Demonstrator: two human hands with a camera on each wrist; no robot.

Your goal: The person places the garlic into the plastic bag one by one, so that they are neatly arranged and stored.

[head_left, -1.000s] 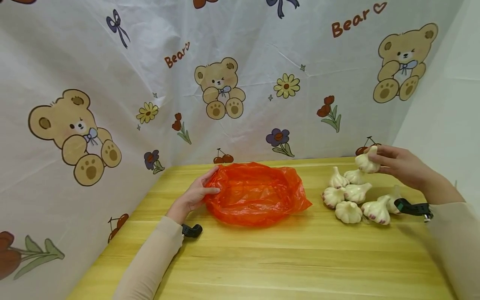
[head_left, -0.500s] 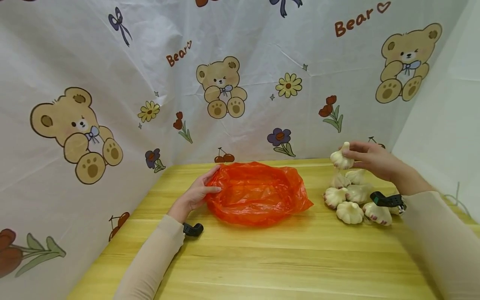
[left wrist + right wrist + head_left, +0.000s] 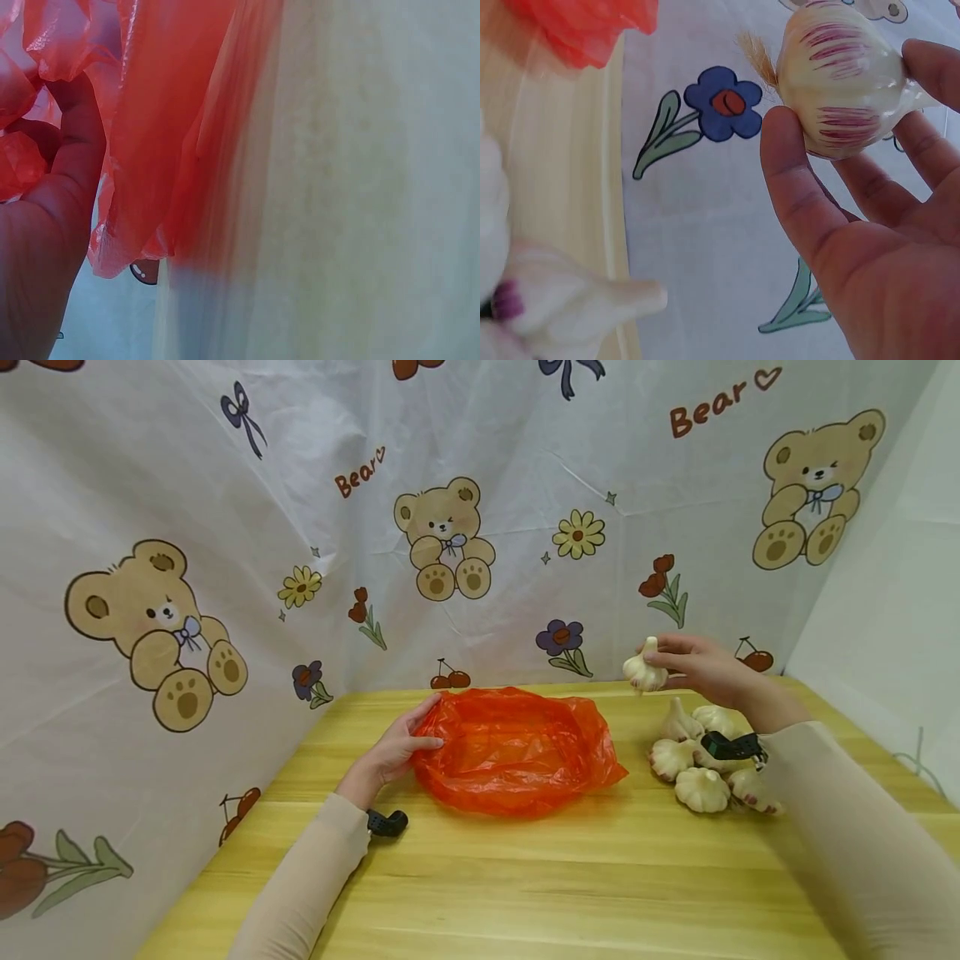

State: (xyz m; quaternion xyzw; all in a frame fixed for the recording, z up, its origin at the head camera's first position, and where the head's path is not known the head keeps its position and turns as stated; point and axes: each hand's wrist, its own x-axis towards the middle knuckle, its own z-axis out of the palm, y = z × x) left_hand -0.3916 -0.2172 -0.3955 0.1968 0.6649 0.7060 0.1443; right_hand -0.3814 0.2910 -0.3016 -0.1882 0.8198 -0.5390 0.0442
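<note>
A red plastic bag (image 3: 517, 793) lies spread on the table with its wide mouth facing up. My left hand (image 3: 393, 747) grips the bag's left rim, thumb inside the mouth; the left wrist view shows the fingers (image 3: 79, 124) curled against the crumpled red film (image 3: 161, 127). In the air right of the bag, my right hand (image 3: 697, 668) holds a garlic bulb (image 3: 645, 670) between thumb and fingers. Purple streaks and a tuft of roots show on that bulb (image 3: 840, 82) in the right wrist view. Below the right hand sits a pile of garlic bulbs (image 3: 702, 789), partly hidden by the wrist.
The wooden table (image 3: 525, 893) runs back to a white cloth (image 3: 510, 635) printed with bears and flowers. A second stretch of cloth hangs along the left side. At the right stands a plain white wall (image 3: 892, 635), with a thin cable (image 3: 918, 764) near the table's edge.
My right hand has carried the garlic bulb leftward from over the right side of the pile, closer to the bag. The left hand keeps its grip on the bag's rim.
</note>
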